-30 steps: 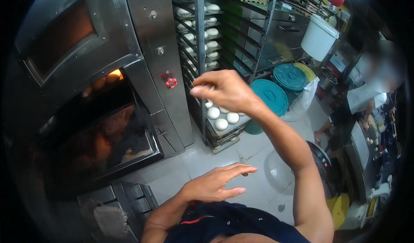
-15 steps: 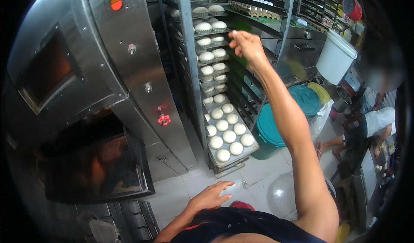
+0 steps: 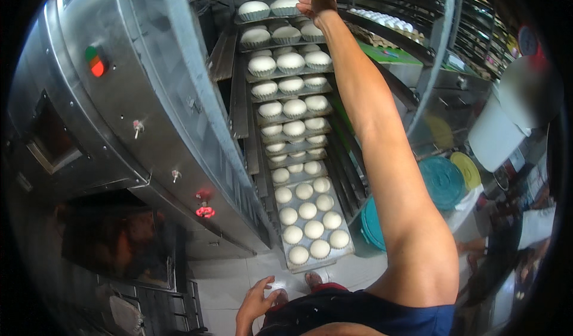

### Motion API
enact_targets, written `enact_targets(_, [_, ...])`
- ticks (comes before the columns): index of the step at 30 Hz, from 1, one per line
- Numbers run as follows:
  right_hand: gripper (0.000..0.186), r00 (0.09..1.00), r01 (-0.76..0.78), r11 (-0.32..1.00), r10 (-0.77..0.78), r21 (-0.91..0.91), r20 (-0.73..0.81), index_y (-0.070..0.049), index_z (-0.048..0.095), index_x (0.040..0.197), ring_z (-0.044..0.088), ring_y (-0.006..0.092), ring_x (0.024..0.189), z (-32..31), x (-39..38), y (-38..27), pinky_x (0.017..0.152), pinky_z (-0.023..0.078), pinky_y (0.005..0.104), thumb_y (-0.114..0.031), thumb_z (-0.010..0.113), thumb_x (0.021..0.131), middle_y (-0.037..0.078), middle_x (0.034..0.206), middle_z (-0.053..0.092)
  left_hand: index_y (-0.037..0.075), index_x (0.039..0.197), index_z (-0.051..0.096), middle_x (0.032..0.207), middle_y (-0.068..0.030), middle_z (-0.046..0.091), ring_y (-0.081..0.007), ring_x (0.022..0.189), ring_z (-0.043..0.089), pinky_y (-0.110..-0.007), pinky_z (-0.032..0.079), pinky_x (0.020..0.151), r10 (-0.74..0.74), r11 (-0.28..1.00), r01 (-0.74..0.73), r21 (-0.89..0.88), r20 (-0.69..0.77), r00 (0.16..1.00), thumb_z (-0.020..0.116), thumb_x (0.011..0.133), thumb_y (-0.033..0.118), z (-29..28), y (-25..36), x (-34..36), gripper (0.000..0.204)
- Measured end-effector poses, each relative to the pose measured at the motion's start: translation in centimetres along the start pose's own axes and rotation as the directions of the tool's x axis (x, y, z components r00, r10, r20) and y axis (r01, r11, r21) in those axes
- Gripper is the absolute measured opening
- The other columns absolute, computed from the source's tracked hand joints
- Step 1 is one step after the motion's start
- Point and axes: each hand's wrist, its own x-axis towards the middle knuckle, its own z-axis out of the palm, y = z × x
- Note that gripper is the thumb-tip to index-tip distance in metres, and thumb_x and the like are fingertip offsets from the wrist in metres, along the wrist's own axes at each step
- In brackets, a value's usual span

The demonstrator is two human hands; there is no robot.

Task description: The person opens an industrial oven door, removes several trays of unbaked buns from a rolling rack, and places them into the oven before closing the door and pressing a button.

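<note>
My right hand (image 3: pixel 316 5) reaches up to the front of a tall metal rack, at the right end of its upper trays. Its thumb points up and the other fingers bend leftward, nothing visible between them; whether it touches a tray (image 3: pixel 256 21) is unclear. Pale round dough balls (image 3: pixel 290 62) in fluted paper cups fill the rack's trays. The lowest tray (image 3: pixel 305 225) juts out, bearing rows of similar balls. Low in front of my body, my left hand (image 3: pixel 255 300) hangs open, fingers loosely bent, holding nothing.
A steel oven (image 3: pixel 161 151) with red valve knobs stands left, its lower chamber open. Teal lidded bins (image 3: pixel 440 182) and a white bucket (image 3: pixel 492 136) are at right. Egg trays (image 3: pixel 385 25) lie on a green surface behind the rack. Another person (image 3: pixel 522 234) works far right.
The rack looms larger and I stand closer to it. My right hand has moved up and forward to the upper trays. My left hand has shifted a little left and down.
</note>
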Motion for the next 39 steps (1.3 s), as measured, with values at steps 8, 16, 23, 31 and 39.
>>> enact_targets(8, [0.043,0.991,-0.121,0.962,0.105,0.244,0.08,0.01,0.05,0.104,0.064,0.0316,0.061,0.0,9.3,1.9,0.056,0.058,0.0375,-0.032,0.049,0.097,0.024,0.086,0.063,0.0,0.126,0.054,0.121,-0.0199,0.061,-0.0309,0.11,0.06,-0.038,0.049,0.09,-0.127,0.992,0.124,-0.029,-0.152,0.98,0.067,0.086,0.032,4.1,0.1,1.4,0.053])
enact_targets(16, [0.021,0.998,-0.065,0.983,0.064,0.169,0.009,0.001,0.052,0.086,0.045,0.0135,0.049,1.4,9.1,1.1,0.039,0.031,0.0265,-0.019,0.05,0.093,0.008,0.066,0.051,0.003,0.127,0.054,0.12,-0.0169,0.061,-0.0298,0.106,0.062,-0.038,0.051,0.085,-0.228,0.973,0.213,-0.088,-0.228,0.947,0.067,0.087,0.028,3.8,1.8,2.1,0.049])
enact_targets(23, [0.014,0.992,-0.047,0.983,0.026,0.175,0.12,-0.008,0.056,0.084,0.047,0.014,0.045,-0.5,8.7,0.7,0.036,0.034,0.0257,-0.01,0.045,0.092,0.004,0.063,0.052,0.002,0.128,0.053,0.123,-0.0205,0.059,-0.0333,0.104,0.062,-0.039,0.05,0.086,-0.146,0.989,0.149,0.011,-0.144,0.979,0.066,0.086,0.028,2.5,4.2,5.4,0.051])
enact_targets(31, [0.029,0.939,0.202,0.945,-0.261,0.257,0.223,-0.01,0.052,0.073,0.042,0.0116,0.041,-3.4,9.5,-0.2,0.033,0.03,0.0247,-0.027,0.049,0.097,0.002,0.058,0.048,0.001,0.128,0.052,0.124,-0.0209,0.058,-0.0358,0.11,0.059,-0.04,0.047,0.092,0.059,0.995,-0.055,0.078,-0.048,0.997,0.065,0.087,0.027,3.8,4.4,6.9,0.05])
enact_targets(39, [0.037,0.997,-0.063,0.981,0.053,0.183,0.057,-0.012,0.048,0.067,0.041,0.0132,0.038,-1.1,-0.7,-4.8,0.034,0.03,0.0279,-0.035,0.049,0.097,0.0,0.049,0.042,0.006,0.131,0.049,0.122,-0.0173,0.059,-0.0311,0.111,0.058,-0.038,0.049,0.086,0.229,0.971,-0.232,0.051,0.06,0.972,0.066,0.088,0.027,2.9,8.3,5.6,0.051])
